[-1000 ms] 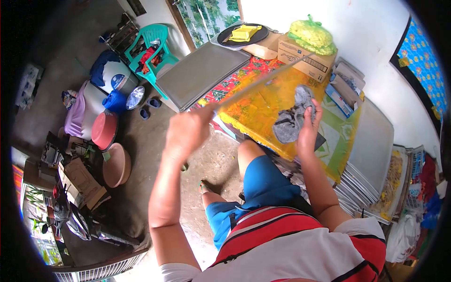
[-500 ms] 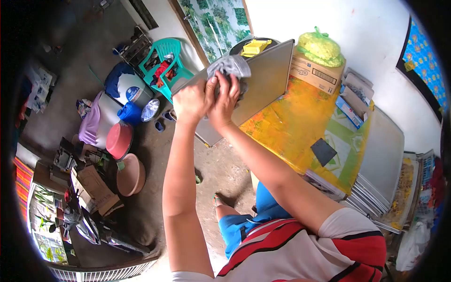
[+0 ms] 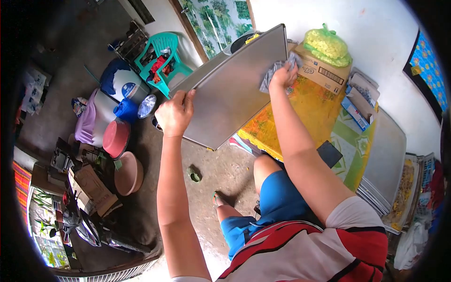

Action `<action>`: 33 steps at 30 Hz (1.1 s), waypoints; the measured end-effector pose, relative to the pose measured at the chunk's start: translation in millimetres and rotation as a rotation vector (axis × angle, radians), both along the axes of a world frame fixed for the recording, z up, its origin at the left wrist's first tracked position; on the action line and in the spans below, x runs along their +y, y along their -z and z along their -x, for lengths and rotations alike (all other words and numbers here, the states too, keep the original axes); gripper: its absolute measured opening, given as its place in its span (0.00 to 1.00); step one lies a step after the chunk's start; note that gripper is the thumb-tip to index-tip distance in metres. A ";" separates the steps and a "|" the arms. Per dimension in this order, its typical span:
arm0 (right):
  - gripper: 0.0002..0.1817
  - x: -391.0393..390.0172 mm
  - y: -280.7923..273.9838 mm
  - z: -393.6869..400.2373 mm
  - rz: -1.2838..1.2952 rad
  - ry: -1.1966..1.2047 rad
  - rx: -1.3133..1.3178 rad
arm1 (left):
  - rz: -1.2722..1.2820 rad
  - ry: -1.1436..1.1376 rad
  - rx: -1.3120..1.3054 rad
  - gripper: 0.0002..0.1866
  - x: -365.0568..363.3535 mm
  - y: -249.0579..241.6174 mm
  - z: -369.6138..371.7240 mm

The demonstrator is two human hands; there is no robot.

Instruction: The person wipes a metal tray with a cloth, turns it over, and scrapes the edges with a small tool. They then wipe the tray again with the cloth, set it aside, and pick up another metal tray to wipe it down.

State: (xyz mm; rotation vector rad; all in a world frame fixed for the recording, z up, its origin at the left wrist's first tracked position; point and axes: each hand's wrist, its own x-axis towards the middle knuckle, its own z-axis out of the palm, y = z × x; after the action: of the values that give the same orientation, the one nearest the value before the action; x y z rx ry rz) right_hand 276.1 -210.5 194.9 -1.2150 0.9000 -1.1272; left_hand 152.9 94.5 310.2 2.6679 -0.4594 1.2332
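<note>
Over by the yellow-covered worktop (image 3: 305,110), the person has a flat metal tray (image 3: 230,96) tilted up in front of them, the left hand (image 3: 174,113) clenched round its left edge. The right hand (image 3: 283,76) grasps a crumpled grey cloth (image 3: 269,79) up against the tray's right edge. Just beyond that hand, a cardboard box (image 3: 323,71) carries a bulging yellow-green plastic bag (image 3: 327,46).

From here I can make out what looks like "OK" on the cardboard box (image 3: 321,70) at upper right; the blue label (image 3: 129,89) on the white drum (image 3: 126,74), upper left, is too small to read.
</note>
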 end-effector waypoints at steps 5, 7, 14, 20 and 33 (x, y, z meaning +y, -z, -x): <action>0.28 89.2 91.7 24.3 -0.174 -0.126 0.160 | 0.022 -0.056 0.029 0.22 6.7 2.5 -6.9; 0.30 154.4 107.6 59.9 -0.026 -0.142 0.251 | 0.016 -0.081 0.028 0.22 6.2 3.2 -6.2; 0.22 291.3 185.0 172.3 0.017 -0.742 0.133 | 0.011 -0.191 0.201 0.22 -1.0 -4.6 -8.7; 0.23 198.0 163.0 202.9 0.147 -1.207 0.216 | 0.075 -0.101 0.217 0.24 12.6 -3.2 -11.1; 0.24 -46.3 -42.9 102.7 0.514 -0.317 -0.031 | -0.060 0.086 -0.025 0.22 -21.9 -1.6 23.7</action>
State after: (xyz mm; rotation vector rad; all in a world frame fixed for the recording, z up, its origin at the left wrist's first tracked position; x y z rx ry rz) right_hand 173.3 -256.8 237.8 -1.6836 0.3753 -1.1450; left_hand 129.2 72.6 311.7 2.6539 -0.6169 1.2481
